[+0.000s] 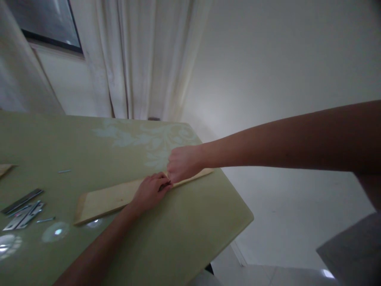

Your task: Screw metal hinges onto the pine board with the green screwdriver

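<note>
A pale wooden board (108, 197) lies slantwise on the green table, its near-left end darker and squared off. My left hand (151, 190) rests on the board's middle, fingers curled and pinched together at its near edge. Pressed close against those fingertips is my right hand (184, 162), closed in a fist over the board. Whatever sits between the fingers is hidden by the hands. Beyond the right fist, the far end of the board shows under the wrist.
Left on the table (184, 234) lie a dark metal strip (22, 201), flat metal plates (24, 216), a screw (46, 219) and a thin nail-like piece (64, 171). Another wood piece (5, 169) shows at the left border. Curtains (149, 59) and a wall stand behind.
</note>
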The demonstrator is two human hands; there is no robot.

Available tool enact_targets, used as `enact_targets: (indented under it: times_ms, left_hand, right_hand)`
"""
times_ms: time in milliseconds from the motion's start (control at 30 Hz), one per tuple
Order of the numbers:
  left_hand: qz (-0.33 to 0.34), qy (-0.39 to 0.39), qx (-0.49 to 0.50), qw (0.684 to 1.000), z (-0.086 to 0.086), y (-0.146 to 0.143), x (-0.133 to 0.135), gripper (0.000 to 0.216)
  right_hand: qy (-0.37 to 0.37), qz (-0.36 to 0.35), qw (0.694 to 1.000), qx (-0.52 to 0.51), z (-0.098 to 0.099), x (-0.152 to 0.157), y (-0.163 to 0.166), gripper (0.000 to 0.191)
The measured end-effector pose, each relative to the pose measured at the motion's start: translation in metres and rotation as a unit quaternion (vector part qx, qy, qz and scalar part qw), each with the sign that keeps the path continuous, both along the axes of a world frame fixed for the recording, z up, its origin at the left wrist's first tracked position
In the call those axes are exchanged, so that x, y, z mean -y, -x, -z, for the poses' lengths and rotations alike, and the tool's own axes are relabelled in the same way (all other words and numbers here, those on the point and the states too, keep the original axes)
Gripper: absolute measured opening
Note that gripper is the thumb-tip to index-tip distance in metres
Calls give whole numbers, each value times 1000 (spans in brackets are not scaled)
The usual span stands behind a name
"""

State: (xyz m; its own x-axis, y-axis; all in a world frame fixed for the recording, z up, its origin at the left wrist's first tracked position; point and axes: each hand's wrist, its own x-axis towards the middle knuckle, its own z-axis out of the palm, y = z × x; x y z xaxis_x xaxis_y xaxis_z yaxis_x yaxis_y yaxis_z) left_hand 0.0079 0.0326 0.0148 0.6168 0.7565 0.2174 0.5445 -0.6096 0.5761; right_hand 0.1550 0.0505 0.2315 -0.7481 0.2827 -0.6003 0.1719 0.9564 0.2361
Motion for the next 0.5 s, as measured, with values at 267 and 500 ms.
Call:
enact_targets:
  times_ms: [267,500]
  left_hand:
    - [8,9,12,1000,2,0,0,27]
    - [10,-3,21,1000,-2,0,1,35]
  right_hand:
    - [-10,411,910,-49,6,-2,16,41]
    - [-27,20,999,-10,-4,9,-1,26]
